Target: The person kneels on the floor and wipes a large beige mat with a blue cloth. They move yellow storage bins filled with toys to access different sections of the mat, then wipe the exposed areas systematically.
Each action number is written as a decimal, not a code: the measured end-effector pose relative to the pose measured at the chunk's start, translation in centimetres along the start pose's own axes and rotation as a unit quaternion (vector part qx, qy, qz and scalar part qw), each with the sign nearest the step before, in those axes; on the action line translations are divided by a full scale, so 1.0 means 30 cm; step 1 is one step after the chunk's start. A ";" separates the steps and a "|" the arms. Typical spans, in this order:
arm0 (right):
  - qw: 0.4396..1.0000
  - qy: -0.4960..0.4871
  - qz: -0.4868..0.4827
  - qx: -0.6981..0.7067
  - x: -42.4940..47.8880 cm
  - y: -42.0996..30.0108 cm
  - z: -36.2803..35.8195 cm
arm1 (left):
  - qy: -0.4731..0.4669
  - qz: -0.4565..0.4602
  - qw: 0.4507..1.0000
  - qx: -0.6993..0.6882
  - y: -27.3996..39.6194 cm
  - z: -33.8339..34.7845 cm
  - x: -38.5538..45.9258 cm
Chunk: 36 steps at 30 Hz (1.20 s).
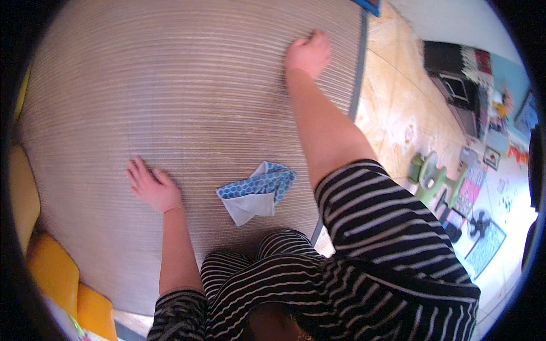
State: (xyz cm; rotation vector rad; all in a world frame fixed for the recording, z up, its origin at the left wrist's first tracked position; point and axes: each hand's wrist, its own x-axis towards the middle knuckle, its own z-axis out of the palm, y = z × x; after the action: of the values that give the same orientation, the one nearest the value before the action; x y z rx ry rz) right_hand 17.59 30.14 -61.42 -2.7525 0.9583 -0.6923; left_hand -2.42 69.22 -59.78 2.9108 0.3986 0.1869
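Flat on a brown ribbed mat (204, 106) rests my left hand (154, 184), its fingers spread and nothing in it. My right hand (309, 53) is farther forward, near the mat's right edge, with its fingers curled down towards the mat; whether it holds something small is hidden. A crumpled cloth (256, 194), blue with a honeycomb pattern on one side and pale on the other, lies on the mat between my arms, close in front of my knees.
Yellow-orange cushioned pieces (53, 273) line the mat's left edge. Beyond its dark right border is a glossy tiled floor (384, 111). Farther right stand a green plastic child's seat or ride-on toy (431, 179), a black fan (480, 223) and a dark cabinet (452, 85).
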 end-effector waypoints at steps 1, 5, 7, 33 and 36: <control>0.999 0.033 -0.016 -0.009 -0.011 0.021 0.017 | 0.003 0.005 1.000 -0.014 -0.009 0.005 -0.010; 0.997 -0.011 -0.029 0.077 0.030 0.092 -0.033 | -0.006 0.015 1.000 -0.012 0.023 0.033 -0.022; 0.965 -0.132 -0.039 0.225 -0.113 0.099 -0.150 | 0.000 0.006 1.000 0.010 -0.003 0.030 -0.026; 0.844 -0.501 -0.131 -0.137 -0.962 0.702 -0.866 | 0.028 0.022 0.998 0.057 -0.026 0.017 -0.024; 0.844 -0.498 -0.172 -0.101 -1.077 0.769 -0.959 | 0.006 0.016 0.999 0.048 -0.001 0.024 -0.030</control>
State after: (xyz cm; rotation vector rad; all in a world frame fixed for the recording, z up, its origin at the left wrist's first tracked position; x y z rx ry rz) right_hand -30.92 32.38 -54.63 -2.8296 0.2927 0.8375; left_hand -3.19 68.87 -60.59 3.0136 0.3733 0.1958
